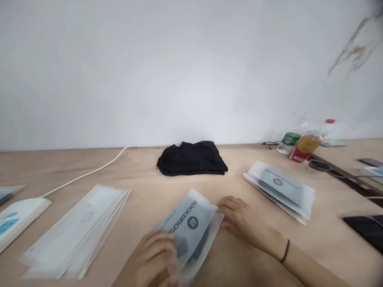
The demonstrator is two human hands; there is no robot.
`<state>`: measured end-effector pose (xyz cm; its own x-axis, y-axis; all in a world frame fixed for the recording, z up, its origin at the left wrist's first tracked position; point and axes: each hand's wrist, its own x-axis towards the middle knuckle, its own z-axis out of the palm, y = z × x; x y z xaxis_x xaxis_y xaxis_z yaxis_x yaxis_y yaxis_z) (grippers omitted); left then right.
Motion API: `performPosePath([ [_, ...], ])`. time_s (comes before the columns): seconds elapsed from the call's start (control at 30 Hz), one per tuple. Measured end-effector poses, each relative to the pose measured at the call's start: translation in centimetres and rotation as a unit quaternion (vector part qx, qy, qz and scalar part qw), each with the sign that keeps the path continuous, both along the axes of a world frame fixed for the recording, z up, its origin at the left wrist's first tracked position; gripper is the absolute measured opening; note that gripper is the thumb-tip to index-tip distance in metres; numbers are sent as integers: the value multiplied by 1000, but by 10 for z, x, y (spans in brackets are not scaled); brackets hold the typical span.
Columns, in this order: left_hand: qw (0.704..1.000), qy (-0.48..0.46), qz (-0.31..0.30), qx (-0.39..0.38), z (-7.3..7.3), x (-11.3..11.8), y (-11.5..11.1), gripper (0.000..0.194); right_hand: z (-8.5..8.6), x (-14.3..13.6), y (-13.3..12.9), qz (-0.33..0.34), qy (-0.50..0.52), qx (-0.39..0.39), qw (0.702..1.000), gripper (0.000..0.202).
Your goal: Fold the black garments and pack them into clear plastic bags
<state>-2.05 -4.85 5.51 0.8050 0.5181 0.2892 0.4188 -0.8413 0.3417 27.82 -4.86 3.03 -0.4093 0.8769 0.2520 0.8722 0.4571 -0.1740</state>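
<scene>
A frosted plastic bag (pixel 193 223) printed "ROCKBROS", with something dark and flat inside, is tilted above the table at the front. My left hand (pixel 158 255), slightly blurred, grips its lower left edge with bent fingers. At the opposite side, my right hand (pixel 239 219) has its fingers closed at the bag's right corner. To the right lies a small stack of similar filled bags (pixel 281 187). Flat bags (pixel 77 227) that look unfilled are stacked to the left. Folded black fabric (pixel 193 158) rests near the wall.
A white power strip (pixel 26 219) with a white cable (pixel 86 174) occupies the left side. At the back right are a clear bottle (pixel 290 141), a red-and-yellow bottle (pixel 308 145), glasses (pixel 271 144) and a roll of tape (pixel 319 165). A dark flat device (pixel 363 229) lies far right.
</scene>
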Motion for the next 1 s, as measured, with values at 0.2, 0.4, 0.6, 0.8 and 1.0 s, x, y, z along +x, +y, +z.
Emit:
performPosePath([
  [0.2,983,111,50,137,-43,19,15,99,-15,-40,-4,136,40,-74,987,91],
  [0.4,986,157,43,44,-52,16,17,100,-11,-41,8,136,63,-140,979,80],
  [0.6,990,99,-86,56,-75,19,19,60,5,-53,18,73,52,-96,991,25],
  [0.8,998,2,41,45,-49,-4,21,48,27,37,-4,-90,160,-69,981,23],
  [1.0,996,38,62,49,-32,10,56,27,34,170,9,-382,-11,40,923,44],
])
